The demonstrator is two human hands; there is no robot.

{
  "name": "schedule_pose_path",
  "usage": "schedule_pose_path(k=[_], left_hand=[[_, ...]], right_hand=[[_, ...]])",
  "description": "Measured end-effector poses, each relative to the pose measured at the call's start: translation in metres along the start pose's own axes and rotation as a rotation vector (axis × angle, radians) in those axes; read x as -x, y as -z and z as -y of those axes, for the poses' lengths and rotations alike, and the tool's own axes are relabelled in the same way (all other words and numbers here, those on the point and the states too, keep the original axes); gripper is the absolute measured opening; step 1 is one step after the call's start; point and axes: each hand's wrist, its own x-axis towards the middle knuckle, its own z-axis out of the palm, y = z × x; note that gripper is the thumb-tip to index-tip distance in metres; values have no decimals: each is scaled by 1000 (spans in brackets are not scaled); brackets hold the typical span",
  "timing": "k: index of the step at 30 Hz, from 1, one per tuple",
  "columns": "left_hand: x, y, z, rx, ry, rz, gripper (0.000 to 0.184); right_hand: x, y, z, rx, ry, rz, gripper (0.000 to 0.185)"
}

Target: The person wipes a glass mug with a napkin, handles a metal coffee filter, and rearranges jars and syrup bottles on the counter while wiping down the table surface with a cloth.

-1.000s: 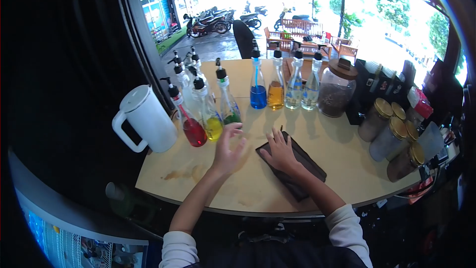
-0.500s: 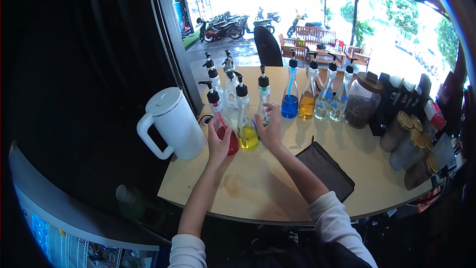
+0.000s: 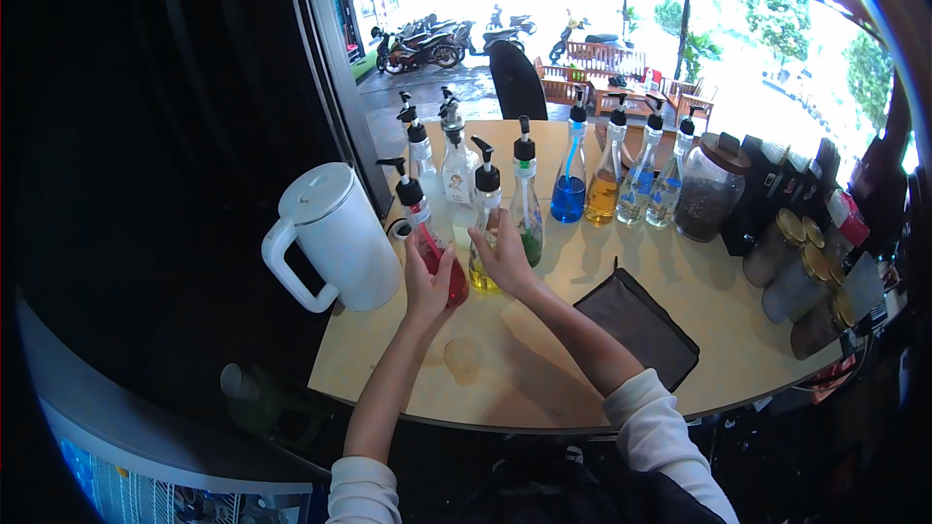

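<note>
My left hand [image 3: 427, 281] is wrapped round a pump bottle of red liquid [image 3: 456, 283], which leans a little to the left. Beside it stands a pump bottle of yellow liquid [image 3: 481, 278], gripped by my right hand [image 3: 505, 260], whose fingers partly cover it. Just behind that hand is a pump bottle of green liquid [image 3: 531, 245]. Clear glass bottles, one with a printed figure [image 3: 458, 180], stand behind the red and yellow ones. To the right are pump bottles of blue liquid [image 3: 568, 199] and amber liquid [image 3: 603, 196].
A white jug [image 3: 335, 243] stands at the left table edge. On the right are two clear patterned bottles, a wooden-lidded jar [image 3: 704, 199] and several gold-lidded jars [image 3: 806, 281]. A dark zip pouch [image 3: 641, 330] lies on the table [image 3: 544, 398]. Motorcycles and wooden benches are outside.
My right hand has moved left from the green bottle to the yellow bottle. The green bottle now stands slightly further right. My left hand stays on the red bottle, which leans more.
</note>
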Motion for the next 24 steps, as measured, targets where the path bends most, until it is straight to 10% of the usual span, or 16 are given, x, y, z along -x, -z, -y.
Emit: schedule_pose_path(k=[24], left_hand=[[21,-290,-110,153,-130,305,52]], right_hand=[[36,339,-27,178,-138,-182,33]])
